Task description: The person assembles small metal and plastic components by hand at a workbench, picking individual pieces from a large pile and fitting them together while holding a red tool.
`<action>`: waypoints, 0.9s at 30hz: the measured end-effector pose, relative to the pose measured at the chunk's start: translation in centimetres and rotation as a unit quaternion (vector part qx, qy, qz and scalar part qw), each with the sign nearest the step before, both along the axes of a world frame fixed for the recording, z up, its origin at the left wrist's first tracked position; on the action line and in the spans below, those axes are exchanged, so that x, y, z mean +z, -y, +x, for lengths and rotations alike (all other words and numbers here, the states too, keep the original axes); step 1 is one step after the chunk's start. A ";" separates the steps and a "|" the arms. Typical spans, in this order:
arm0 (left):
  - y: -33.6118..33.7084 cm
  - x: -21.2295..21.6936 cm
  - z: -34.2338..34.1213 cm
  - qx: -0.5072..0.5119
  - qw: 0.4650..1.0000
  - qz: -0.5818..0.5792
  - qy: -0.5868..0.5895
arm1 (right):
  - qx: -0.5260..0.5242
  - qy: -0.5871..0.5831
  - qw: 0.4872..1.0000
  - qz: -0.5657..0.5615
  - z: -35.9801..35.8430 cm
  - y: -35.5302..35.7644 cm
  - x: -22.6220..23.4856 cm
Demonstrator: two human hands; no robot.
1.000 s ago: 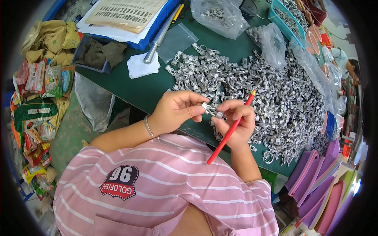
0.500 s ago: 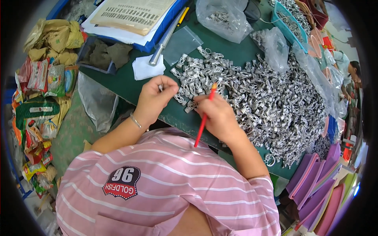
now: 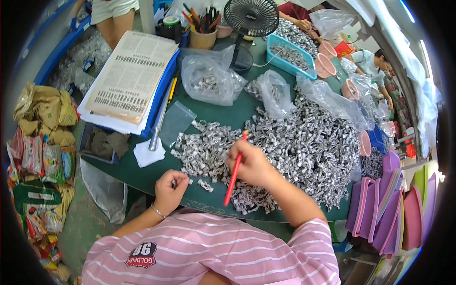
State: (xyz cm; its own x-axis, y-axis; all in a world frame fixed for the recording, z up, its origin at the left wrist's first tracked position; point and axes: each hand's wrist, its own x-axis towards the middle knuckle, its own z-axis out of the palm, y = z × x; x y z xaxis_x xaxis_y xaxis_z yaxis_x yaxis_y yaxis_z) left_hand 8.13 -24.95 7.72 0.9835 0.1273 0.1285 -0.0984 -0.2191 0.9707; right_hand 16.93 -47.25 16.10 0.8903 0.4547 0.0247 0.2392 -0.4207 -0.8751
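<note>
A green counter (image 3: pixel 223 118) carries a wide heap of small silver metal pieces (image 3: pixel 304 147). Clear plastic bags (image 3: pixel 209 78) and a stack of papers (image 3: pixel 130 76) lie beyond it. The right hand (image 3: pixel 251 164) rests on the heap, closed around a red pencil (image 3: pixel 234 175). The left hand (image 3: pixel 171 190), near the counter's front edge, pinches one metal piece (image 3: pixel 175 182) between its fingertips.

Dark green desk (image 3: pixel 199 116) carries a heap of silvery metal clips (image 3: pixel 304 147). The pencil (image 3: pixel 234 175) is red, the shirt (image 3: pixel 223 251) pink with white stripes (dark badge), the tray (image 3: pixel 285 59) at the far edge turquoise.
</note>
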 end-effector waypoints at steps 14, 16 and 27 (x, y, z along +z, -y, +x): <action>0.2 0.5 0.5 -0.019 0.999 0.027 0.037 | -0.332 0.082 0.815 0.468 13.2 9.4 3.9; -0.1 0.1 0.0 -0.020 0.998 0.047 0.044 | -0.318 0.049 0.847 0.424 11.0 7.7 3.4; -0.1 0.2 0.2 -0.030 0.999 0.009 0.035 | 0.184 0.217 0.949 -0.133 0.9 -1.0 -1.2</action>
State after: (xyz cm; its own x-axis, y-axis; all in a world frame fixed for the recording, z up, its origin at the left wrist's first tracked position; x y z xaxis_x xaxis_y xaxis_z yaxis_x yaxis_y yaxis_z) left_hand 8.33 -24.82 7.92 0.9778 0.0658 0.1989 -0.1792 -0.2291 0.9568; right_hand 17.78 -46.29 14.87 0.6020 0.7749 0.1926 0.7263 -0.4312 -0.5353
